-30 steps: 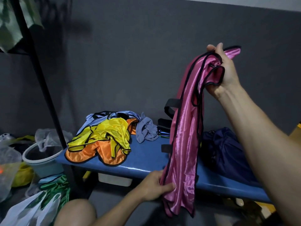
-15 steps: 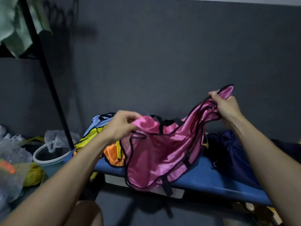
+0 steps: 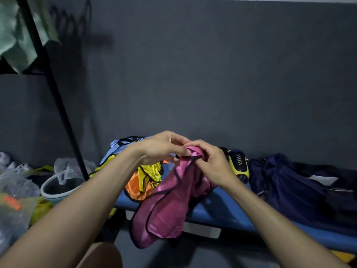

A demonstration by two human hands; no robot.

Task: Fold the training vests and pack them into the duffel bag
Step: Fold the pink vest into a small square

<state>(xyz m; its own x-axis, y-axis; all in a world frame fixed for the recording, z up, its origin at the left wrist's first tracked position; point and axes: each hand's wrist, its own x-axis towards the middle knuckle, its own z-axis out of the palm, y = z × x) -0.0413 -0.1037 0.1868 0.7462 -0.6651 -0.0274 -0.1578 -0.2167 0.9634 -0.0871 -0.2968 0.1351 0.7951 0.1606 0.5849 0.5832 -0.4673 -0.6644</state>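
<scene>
Step in hand, by my read: folding the pink vest in half, top edges brought together at centre frame. To do it well: match the black-trimmed edges w/ each other before letting the fabric drop, keep both pinches tight since the satin looks slippery, then lay it flat on the blue bench to finish the fold rather than in mid-air. Vest hangs from the hands down to lower centre, in front of the bench edge.

Left hand fingers curled, pinching the vest's top edge; right hand also curled round the bunched top, right beside the left, fingertips nearly touching.

Containers, big to small:
- Dark navy duffel bag, right of frame on the bench, slumped; can't tell if it's open or what's inside, no vest visibly packed yet.
- Pale bucket, lower left, on the floor; a clear plastic bag sits at its rim, interior dark.

Unfolded pile of vests (orange, yellow, light blue) on the bench, centre-left behind the hands. Yellow-black item just right of right hand, unclear what.
</scene>
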